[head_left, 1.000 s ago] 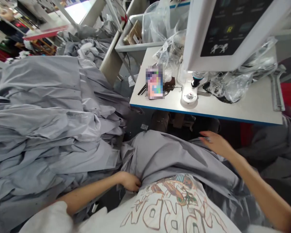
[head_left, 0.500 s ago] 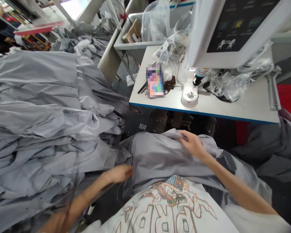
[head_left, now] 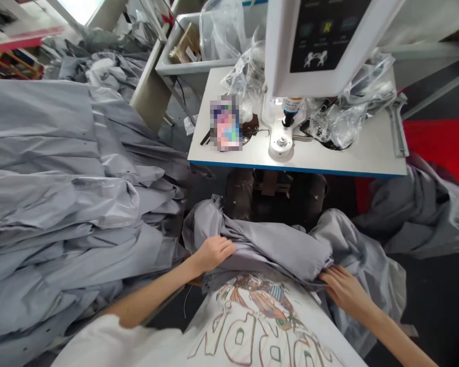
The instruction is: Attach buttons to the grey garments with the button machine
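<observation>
A grey garment (head_left: pixel 275 244) lies bunched in a thick fold across my lap, over my white printed T-shirt (head_left: pixel 256 321). My left hand (head_left: pixel 214 253) rests on the left part of the cloth, with fingers curled over a fold. At the right end of the fold, my right hand (head_left: pixel 342 290) grips the lower edge of the cloth. A loose part of the garment hangs down past my right forearm.
A large pile of grey garments (head_left: pixel 61 178) fills the left. Ahead stands a white table (head_left: pixel 329 160) with a blue edge, holding a machine (head_left: pixel 281 142) with a panel, plastic bags (head_left: pixel 334 125) and a pixelated object (head_left: pixel 225 125). More grey cloth (head_left: pixel 416 219) lies at right.
My right hand has come back from the far side of the cloth to its near right edge. My left hand has moved up onto the cloth, which is now bunched into a fold.
</observation>
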The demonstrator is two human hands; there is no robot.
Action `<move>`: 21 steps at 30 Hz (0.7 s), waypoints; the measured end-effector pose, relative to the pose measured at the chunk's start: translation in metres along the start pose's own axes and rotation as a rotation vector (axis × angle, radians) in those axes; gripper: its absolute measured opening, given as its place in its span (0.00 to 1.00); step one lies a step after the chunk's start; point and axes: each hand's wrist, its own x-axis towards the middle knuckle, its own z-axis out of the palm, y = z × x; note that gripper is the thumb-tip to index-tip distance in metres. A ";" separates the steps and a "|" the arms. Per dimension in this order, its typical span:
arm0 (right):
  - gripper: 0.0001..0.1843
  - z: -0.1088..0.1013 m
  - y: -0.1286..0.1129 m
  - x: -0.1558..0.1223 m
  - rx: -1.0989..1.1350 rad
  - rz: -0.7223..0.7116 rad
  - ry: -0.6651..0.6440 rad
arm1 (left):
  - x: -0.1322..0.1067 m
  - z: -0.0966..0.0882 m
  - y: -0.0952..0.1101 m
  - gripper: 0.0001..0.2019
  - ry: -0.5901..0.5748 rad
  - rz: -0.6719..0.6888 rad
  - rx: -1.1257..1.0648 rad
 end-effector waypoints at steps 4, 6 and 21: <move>0.16 0.012 -0.001 -0.019 0.100 0.132 -0.245 | -0.058 0.011 0.020 0.08 -0.149 -0.116 -0.207; 0.16 -0.011 -0.004 0.004 0.080 0.168 -0.341 | -0.066 0.006 0.026 0.09 -0.287 -0.169 -0.373; 0.17 -0.004 0.024 0.215 -0.042 0.428 -0.050 | 0.009 -0.005 -0.011 0.38 -0.194 -0.312 -0.240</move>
